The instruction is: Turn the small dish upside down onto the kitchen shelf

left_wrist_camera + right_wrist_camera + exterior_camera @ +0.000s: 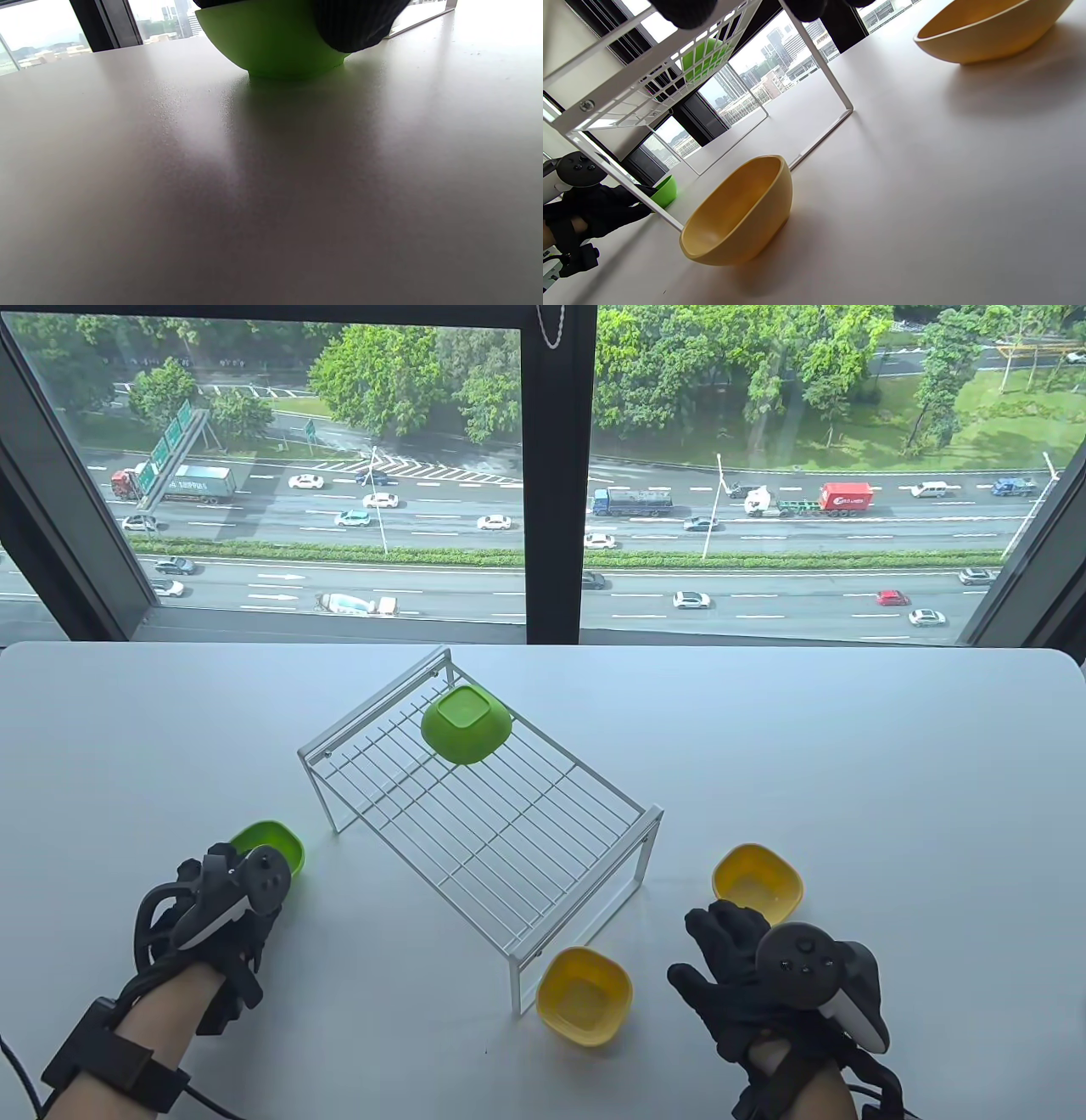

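Note:
A green dish (465, 723) lies upside down on the far end of the white wire shelf (509, 848). A second green dish (270, 841) stands upright on the table left of the shelf. My left hand (246, 882) is at its near side. In the left wrist view, gloved fingers (356, 21) lie over the rim and side of this dish (271, 42), which rests on the table. My right hand (713, 933) is open and empty, fingers spread, between two upright yellow dishes (584, 994) (758, 882).
The white table (891, 780) ends at a window along its far edge. In the right wrist view the near yellow dish (742, 212) sits by the shelf's front leg (623, 186), and the other (988, 29) is at upper right.

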{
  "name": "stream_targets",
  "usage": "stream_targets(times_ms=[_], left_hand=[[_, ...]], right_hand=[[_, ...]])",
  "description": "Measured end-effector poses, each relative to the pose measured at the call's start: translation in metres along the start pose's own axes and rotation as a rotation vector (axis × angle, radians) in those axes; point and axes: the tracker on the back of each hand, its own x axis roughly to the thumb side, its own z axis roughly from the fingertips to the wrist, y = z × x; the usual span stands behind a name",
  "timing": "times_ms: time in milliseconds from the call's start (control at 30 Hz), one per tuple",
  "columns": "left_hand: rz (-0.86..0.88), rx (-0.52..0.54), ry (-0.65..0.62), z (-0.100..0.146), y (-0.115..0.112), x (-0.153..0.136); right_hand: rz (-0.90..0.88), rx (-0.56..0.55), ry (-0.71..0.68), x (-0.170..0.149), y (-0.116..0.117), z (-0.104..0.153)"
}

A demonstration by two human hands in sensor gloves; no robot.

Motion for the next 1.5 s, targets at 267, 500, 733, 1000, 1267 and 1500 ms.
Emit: stream_targets(times_ms=[267,500,733,1000,1267,1500], left_hand=[[-0.03,0.154,0.014,0.006,0.018,-0.006],[0.004,0.199,-0.007,0.013,0.029,-0.006],[0.051,0.263,-0.059,0.022,0.039,-0.006],[0.079,0.29,-0.121,0.029,0.046,-0.002],[0.101,0.34,-0.154,0.039,0.055,-0.001],[0.113,0.396,-0.2,0.05,0.064,0.003]], right_hand=[[-0.006,-0.003,-0.004,0.0,0.0,0.0],[-0.004,0.0,-0.009,0.0,0.001,0.001],[-0.011,-0.006,-0.014,-0.001,0.0,0.001],[-0.015,-0.009,-0.017,-0.001,0.0,0.002],[-0.016,-0.01,-0.019,-0.001,-0.001,0.002],[-0.024,-0.013,-0.021,-0.002,-0.001,0.002]])
